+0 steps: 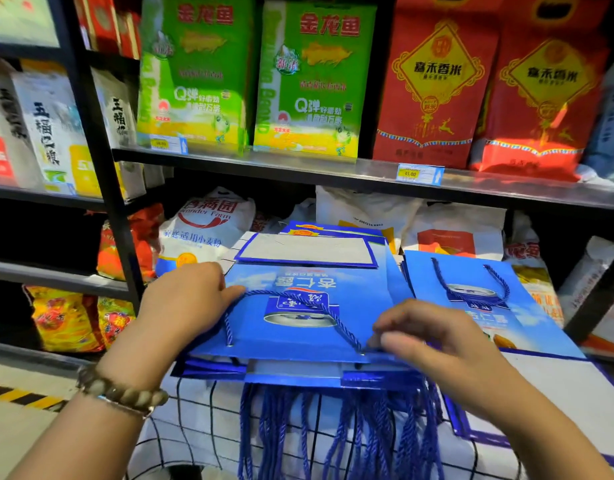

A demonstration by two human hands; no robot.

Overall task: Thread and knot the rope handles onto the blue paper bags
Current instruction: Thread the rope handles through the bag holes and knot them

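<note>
— Forearms reach in nearest; how do the hands sit?
— Knuckles up, the left hand (191,299) lies at the left edge of the flat blue paper bag (260,327). Its fingers are curled, with the tips at the bend of the twisted rope handle (333,317). Whether it grips, I can't tell. The right hand (437,341) pinches that rope's end at the punched hole by its thumb.
— Materials?
— Glossy printed paper. Below the wrists hangs a fringe of loose blue cords (333,427), and round, matte beads (125,393) circle the left wrist.
</note>
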